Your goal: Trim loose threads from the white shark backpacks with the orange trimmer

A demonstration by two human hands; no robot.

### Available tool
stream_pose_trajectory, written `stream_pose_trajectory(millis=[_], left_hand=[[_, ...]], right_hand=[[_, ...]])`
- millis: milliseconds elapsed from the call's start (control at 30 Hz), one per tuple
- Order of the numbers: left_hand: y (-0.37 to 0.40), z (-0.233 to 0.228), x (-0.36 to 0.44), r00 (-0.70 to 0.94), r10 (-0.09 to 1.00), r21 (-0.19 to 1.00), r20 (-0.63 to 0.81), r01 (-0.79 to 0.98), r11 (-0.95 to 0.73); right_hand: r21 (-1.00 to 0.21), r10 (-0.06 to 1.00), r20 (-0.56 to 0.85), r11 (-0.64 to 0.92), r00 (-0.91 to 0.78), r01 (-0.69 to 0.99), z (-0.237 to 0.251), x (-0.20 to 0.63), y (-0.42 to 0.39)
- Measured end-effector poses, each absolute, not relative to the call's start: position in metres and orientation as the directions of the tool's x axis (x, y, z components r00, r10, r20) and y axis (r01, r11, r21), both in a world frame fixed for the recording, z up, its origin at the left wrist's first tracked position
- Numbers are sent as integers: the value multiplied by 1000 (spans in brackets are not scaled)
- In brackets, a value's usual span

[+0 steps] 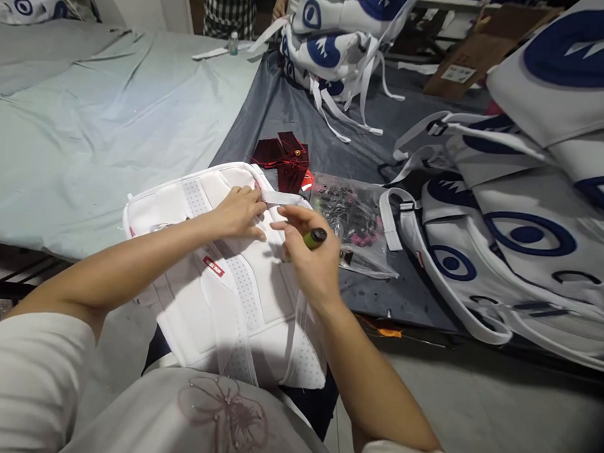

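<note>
A white padded backpack point(219, 283) lies back side up on the table edge and my lap, with a small red label point(213, 266) on it. My left hand point(240, 212) presses on its upper part and pinches a white strap point(283, 198). My right hand point(308, 257) hovers just right of the left one, its fingers on the same strap. It holds a small green lighter with a dark top point(314, 238).
Dark red shiny tags point(284, 157) and a clear plastic bag of small parts point(355, 222) lie beyond the backpack. White backpacks with blue eye prints point(521, 243) pile up at right and at the back point(335, 41). A cardboard box point(477, 50) stands behind. Another person stands at the far edge.
</note>
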State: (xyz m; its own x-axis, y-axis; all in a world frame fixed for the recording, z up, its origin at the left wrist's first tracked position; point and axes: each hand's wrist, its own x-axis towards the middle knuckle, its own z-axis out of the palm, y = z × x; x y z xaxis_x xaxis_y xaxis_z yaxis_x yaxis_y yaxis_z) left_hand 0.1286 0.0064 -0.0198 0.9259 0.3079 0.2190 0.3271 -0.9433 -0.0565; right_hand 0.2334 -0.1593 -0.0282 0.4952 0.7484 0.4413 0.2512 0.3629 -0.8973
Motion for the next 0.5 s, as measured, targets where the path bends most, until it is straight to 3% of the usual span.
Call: stream_pose_trajectory(millis=[100, 200, 333, 500], left_hand=[[-1, -27, 118, 924, 281, -62, 259, 306, -950], [-13, -42, 106, 891, 244, -117, 383, 309, -944], [-25, -67, 96, 801, 207, -69, 561, 295, -953], [-27, -81, 94, 759, 187, -89, 624, 306, -948]], right_hand=[[-884, 703, 467, 359, 536, 301, -53, 235, -131], [-906, 749, 388, 205, 537, 370, -77, 249, -132], [-835, 771, 379, 46, 512, 549, -80, 267, -157], [-959, 843, 143, -13, 519, 284, -58, 268, -164]])
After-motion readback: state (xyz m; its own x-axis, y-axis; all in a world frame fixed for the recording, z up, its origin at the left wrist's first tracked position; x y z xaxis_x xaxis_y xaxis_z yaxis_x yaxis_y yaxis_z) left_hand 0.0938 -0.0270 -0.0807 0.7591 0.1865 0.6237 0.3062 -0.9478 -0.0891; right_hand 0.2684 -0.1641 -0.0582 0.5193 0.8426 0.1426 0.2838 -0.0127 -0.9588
